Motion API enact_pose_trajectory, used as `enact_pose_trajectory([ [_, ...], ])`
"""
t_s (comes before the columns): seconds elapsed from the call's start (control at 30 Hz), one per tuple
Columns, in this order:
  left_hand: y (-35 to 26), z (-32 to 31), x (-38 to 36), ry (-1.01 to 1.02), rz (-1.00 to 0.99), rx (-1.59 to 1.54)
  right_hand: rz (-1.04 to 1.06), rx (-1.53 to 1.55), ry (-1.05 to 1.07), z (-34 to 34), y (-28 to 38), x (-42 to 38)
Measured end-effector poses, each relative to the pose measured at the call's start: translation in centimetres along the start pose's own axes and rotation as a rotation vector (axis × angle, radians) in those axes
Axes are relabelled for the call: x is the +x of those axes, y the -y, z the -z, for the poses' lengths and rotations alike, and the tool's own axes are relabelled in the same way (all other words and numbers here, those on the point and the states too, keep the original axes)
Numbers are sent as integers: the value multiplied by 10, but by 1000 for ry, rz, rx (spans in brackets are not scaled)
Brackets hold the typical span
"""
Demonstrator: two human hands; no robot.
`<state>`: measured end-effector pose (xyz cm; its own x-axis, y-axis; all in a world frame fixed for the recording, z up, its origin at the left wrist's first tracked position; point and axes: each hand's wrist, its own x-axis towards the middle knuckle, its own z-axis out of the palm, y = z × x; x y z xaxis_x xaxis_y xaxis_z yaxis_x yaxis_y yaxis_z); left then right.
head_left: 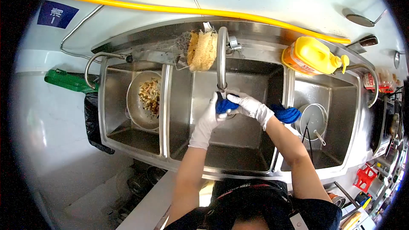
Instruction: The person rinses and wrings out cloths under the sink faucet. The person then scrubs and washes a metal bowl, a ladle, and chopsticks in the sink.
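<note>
Both of my hands wear white gloves and are over the middle sink basin (226, 145). A blue cloth (226, 105) is bunched up between them, right below the mouth of the steel faucet (222, 55). My left hand (207, 121) grips the cloth from the left side. From the right, my right hand (251, 106) has its fingers closed over the cloth's upper part. Whether water is running is hard to make out. Another blue cloth (286, 113) hangs over the divider just right of my right wrist.
In the left basin sits a pan (133, 102) with food scraps. The right basin holds a pot with a handle (313, 121). Behind the sink are a loofah-like scrubber (202, 51) and a yellow jug (313, 55). A yellow hose (191, 10) runs along the wall.
</note>
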<state>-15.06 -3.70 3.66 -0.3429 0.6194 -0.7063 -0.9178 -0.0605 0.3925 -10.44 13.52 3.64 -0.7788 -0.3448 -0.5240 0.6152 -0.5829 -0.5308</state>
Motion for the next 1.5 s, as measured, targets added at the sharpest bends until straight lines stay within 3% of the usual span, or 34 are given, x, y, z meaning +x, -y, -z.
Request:
enact_pose_trajectory([
  [0.07, 6, 16, 13, -32, 25, -256, 30, 69, -35, 4, -17, 12],
  [0.13, 15, 28, 19, -41, -17, -396, 45, -136, -272, -3, -19, 17],
  [0.17, 15, 27, 17, -46, -38, -465, 200, -331, -314, -5, -21, 21],
  [0.23, 16, 25, 16, -296, -3, -379, 511, -721, -389, -11, -27, 31],
  [0.3, 16, 19, 14, -546, 33, -291, 460, -618, -368, -25, -20, 29],
  [0.33, 17, 19, 13, -526, -31, -224, 433, -567, -358, -31, -17, 29],
  [0.37, 20, 21, 12, -506, -93, -157, 649, -587, -375, -35, -18, 31],
  [0.53, 19, 3, 15, -400, -332, -111, 612, -614, -333, -46, -4, 18],
  [0.6, 19, 6, 30, -315, -387, -309, 595, -651, -286, -51, -1, 10],
  [0.63, 20, 11, 39, -214, -427, -422, 713, -838, -285, -44, -8, 14],
  [0.7, 9, -14, 27, -88, -512, -544, 673, -777, -237, -41, -14, 14],
  [0.77, 10, -11, 32, -124, -531, -538, 568, -684, -175, -39, -13, 12],
  [0.87, 16, -6, 30, -69, -516, -534, 427, -322, -125, -43, -17, 10],
  [0.93, 23, 5, 41, 75, -556, -537, 575, -495, -171, -38, -30, 18],
  [1.03, 36, 27, 46, 221, -453, -507, 741, -1189, -325, -56, -44, 6],
  [1.07, 38, 26, 47, 228, -444, -497, 836, -1254, -345, -68, -45, -3],
  [1.13, 39, 23, 48, 208, -428, -486, 811, -1419, -327, -91, -40, -22],
  [1.2, 42, 9, 51, 75, -427, -486, 860, -1572, -364, -78, -36, -8],
  [1.27, 43, -12, 55, -58, -420, -529, 411, -1263, -415, -44, -13, 21],
  [1.33, 41, -20, 58, -13, -324, -605, 356, -1385, -706, -19, -3, 44],
  [1.4, 63, 39, 104, 118, -361, -586, 558, -1398, -770, -17, -22, 44],
  [1.43, 63, 50, 99, 319, -374, -549, 701, -1386, -744, -29, -30, 39],
  [1.47, 62, 32, 70, 120, -416, -435, 839, -1366, -718, -45, -40, 33],
  [1.5, 60, 10, 39, -83, -428, -310, 788, -1392, -513, -44, -57, 32],
])
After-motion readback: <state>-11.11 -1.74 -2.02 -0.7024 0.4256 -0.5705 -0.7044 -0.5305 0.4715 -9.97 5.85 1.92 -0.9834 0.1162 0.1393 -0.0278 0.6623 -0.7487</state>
